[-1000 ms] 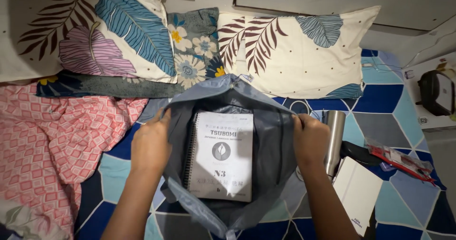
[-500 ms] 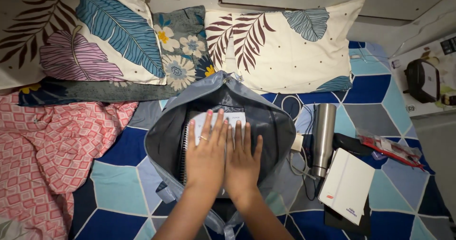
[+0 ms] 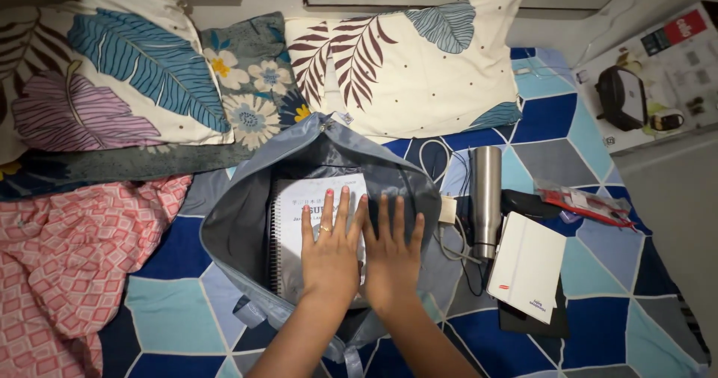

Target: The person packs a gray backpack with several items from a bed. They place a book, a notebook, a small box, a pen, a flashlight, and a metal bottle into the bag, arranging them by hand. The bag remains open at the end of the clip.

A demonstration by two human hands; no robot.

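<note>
Seen from the head camera, a person's left hand (image 3: 330, 252) and right hand (image 3: 390, 260) lie open and flat, side by side, on a spiral notebook (image 3: 295, 228) inside a grey bag (image 3: 239, 221) on the bed, where the wire spine could snag the lining.

a single head-worn camera looks almost straight down at a bed (image 3: 598, 303) from above the person's own forearms, which enter from the bottom edge. the view faces the pillows (image 3: 404, 56) and the wall at the top of frame, close enough that both hands (image 3: 363, 254) and the open grey bag (image 3: 239, 221) fill the centre. the right edge takes in a box (image 3: 658, 71) off the bed (no second view here, so nothing is shared).
</note>
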